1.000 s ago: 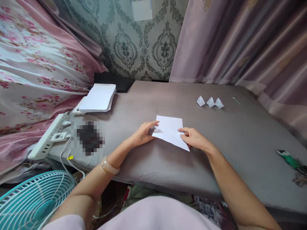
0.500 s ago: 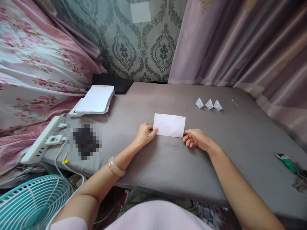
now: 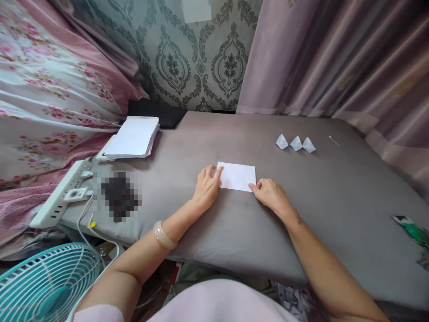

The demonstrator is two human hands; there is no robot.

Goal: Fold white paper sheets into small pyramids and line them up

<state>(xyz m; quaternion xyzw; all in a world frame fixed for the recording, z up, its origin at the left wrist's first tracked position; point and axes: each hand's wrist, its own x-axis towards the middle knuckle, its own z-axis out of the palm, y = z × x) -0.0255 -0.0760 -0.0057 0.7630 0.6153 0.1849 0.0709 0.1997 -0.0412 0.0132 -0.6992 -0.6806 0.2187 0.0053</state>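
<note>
A white rectangular sheet of paper lies flat before me on the bed-like surface, between my hands. My left hand is at the paper's left edge, its fingers apart and a fingertip resting on the upper left corner. At the opposite side, my right hand pinches the lower right corner, thumb on top and the other fingers curled. Beyond the right hand stand three small folded white paper shapes, pointed at the top.
A stack of white paper sits at the back left, near a black flat item. A power strip with cables lies on the left edge, above a teal fan. A green-handled tool is at far right, a thin stick farther back.
The paper now lies flat and looks narrower. My left hand has turned, with a finger on the upper corner. My right thumb has come onto the lower right corner. The view has shifted slightly.
</note>
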